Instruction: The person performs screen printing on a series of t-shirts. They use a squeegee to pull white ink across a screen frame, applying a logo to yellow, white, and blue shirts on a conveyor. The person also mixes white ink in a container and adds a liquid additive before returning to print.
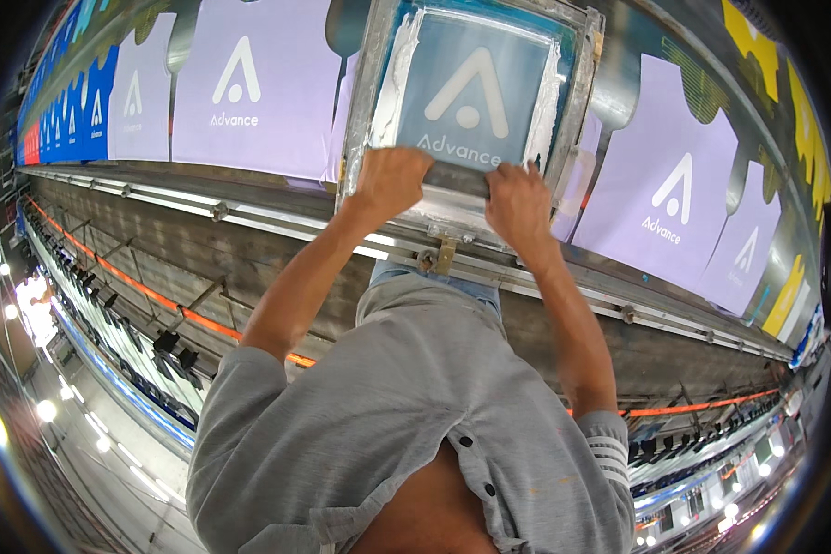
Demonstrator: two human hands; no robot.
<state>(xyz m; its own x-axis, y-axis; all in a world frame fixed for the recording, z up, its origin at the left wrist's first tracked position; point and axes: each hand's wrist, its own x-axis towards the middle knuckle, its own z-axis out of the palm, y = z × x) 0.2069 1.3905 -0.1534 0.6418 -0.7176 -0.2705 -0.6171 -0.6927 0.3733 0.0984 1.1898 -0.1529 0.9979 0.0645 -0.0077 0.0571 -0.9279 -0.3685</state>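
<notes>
A screen printing frame (582,88) with a metal rim lies in front of me at the top middle. Through its teal mesh (439,65) a pale peaked logo shows. Thick white ink (392,88) is smeared along both sides of the mesh. Across the near end of the frame lies a dark squeegee (459,179). My left hand (390,183) is closed around its left end, knuckles up. At its right end my right hand (519,201) grips it too. The squeegee's lower edge is hidden.
Lavender fabric panels (249,129) with white logos lie flat on the long table on both sides, another lavender panel (656,175) at right. Blue panels (98,106) sit far left, yellow ones (752,42) far right. A metal rail (249,215) runs along the near edge.
</notes>
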